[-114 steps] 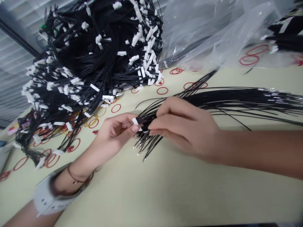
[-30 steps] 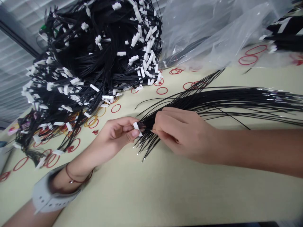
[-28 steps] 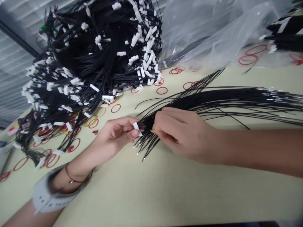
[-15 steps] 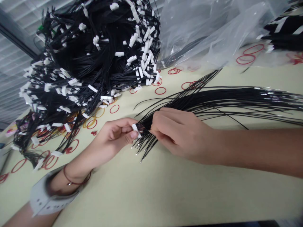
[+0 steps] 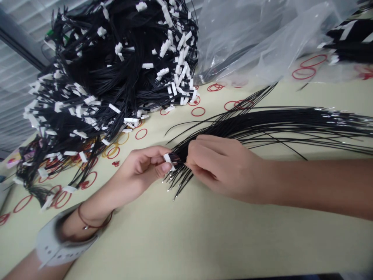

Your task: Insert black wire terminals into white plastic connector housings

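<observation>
My left hand (image 5: 142,168) pinches a small white connector (image 5: 168,159) between thumb and fingers. My right hand (image 5: 224,165) is closed in a pinch on thin black wires right at the connector's open end. Those wires belong to a loose bundle of black wires (image 5: 279,122) that fans across the table to the right, with bare metal tips (image 5: 175,186) lying just below my fingers. A light wristband sits on my left wrist (image 5: 55,243).
A big heap of black wires with white connectors (image 5: 110,74) fills the back left. Red rubber bands (image 5: 198,111) lie scattered on the pale table (image 5: 186,237). Crumpled clear plastic bags (image 5: 262,39) lie at the back, with more wired connectors (image 5: 349,41) at the far right.
Since 3.8 s ago my right fingers have curled from a flatter reach into a tight pinch at the connector. Both hands have stayed in about the same place over the last second.
</observation>
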A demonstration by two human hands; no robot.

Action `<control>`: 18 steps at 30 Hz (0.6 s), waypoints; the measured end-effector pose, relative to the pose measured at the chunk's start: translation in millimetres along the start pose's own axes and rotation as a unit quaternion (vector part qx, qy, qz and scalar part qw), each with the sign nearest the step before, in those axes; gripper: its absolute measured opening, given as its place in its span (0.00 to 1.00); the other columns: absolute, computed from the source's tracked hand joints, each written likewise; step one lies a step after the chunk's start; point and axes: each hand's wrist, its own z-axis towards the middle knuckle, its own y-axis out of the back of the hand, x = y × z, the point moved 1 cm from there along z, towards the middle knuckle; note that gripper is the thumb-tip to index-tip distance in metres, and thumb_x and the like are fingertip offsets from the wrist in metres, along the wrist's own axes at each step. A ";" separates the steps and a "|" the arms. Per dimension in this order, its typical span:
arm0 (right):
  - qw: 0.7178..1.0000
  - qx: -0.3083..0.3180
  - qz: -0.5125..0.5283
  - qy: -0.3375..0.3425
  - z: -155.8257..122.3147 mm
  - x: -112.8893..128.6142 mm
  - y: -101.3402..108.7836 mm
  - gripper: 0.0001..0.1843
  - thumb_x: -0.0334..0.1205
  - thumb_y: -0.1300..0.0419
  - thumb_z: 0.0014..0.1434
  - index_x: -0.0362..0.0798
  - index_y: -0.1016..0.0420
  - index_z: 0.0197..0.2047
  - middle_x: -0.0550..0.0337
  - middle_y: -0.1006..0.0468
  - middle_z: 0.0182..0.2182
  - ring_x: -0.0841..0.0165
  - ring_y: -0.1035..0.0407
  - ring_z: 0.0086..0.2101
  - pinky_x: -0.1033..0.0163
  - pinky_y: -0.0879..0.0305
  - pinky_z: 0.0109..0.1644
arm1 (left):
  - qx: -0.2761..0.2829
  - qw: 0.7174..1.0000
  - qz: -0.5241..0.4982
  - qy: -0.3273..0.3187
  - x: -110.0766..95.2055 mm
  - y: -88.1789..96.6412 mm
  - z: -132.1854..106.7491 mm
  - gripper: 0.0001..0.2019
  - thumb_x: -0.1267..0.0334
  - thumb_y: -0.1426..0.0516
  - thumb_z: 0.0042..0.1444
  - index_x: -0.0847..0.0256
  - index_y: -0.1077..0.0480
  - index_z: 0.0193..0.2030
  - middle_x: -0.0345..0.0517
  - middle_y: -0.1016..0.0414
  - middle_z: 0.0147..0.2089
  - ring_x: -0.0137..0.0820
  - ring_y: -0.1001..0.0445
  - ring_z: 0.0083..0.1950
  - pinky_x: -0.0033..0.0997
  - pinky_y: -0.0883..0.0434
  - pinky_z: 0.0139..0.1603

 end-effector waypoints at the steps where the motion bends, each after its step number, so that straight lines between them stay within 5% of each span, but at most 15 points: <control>1: 1.000 0.002 0.000 0.003 -0.2 -0.2 0.0 0.09 0.27 0.55 0.57 0.46 0.46 0.26 0.65 0.43 0.23 0.75 0.50 0.27 0.69 0.52 0.29 | 0.000 1.000 0.000 0.000 0.2 0.1 0.0 0.04 0.65 0.46 0.54 0.63 0.33 0.34 0.36 0.42 0.22 0.25 0.47 0.24 0.25 0.49 0.22; 18: 1.000 0.008 0.009 -0.003 0.2 0.2 1.2 0.09 0.28 0.54 0.57 0.47 0.44 0.26 0.65 0.42 0.22 0.75 0.49 0.26 0.69 0.51 0.29 | -0.006 1.000 0.014 0.016 -2.5 -1.4 -2.8 0.05 0.65 0.46 0.54 0.65 0.34 0.35 0.37 0.39 0.23 0.24 0.45 0.24 0.26 0.48 0.22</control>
